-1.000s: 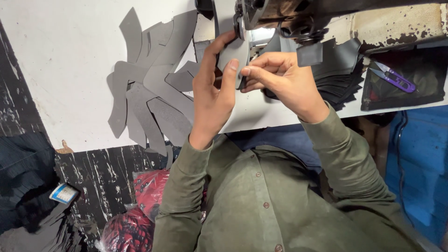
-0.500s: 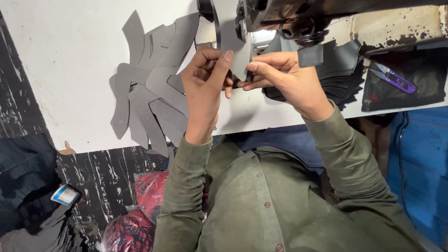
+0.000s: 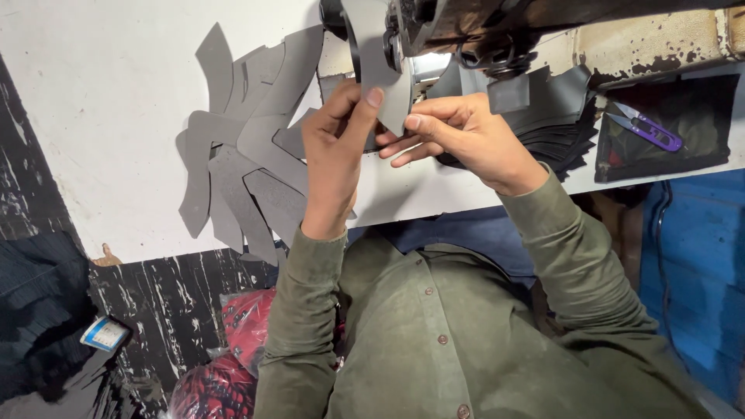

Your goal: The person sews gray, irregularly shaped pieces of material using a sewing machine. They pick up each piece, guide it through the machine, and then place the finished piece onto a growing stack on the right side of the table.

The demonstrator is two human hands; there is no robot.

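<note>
While the left hand (image 3: 337, 147) pinches a grey cut piece (image 3: 382, 66), the right hand (image 3: 466, 140) grips its lower edge. Both sets of fingers are closed on it, beneath the sewing machine (image 3: 481, 27).

A white worktable (image 3: 116, 116) carries fanned grey cut pieces (image 3: 248, 155) (overlapping) and purple snips (image 3: 648, 128).

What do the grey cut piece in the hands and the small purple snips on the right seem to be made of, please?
Grey cut piece: probably thin synthetic leather or similar sheet; matte, flexible, clean-cut edges. Small purple snips: purple handle looks like plastic, blades like bare metal.
</note>
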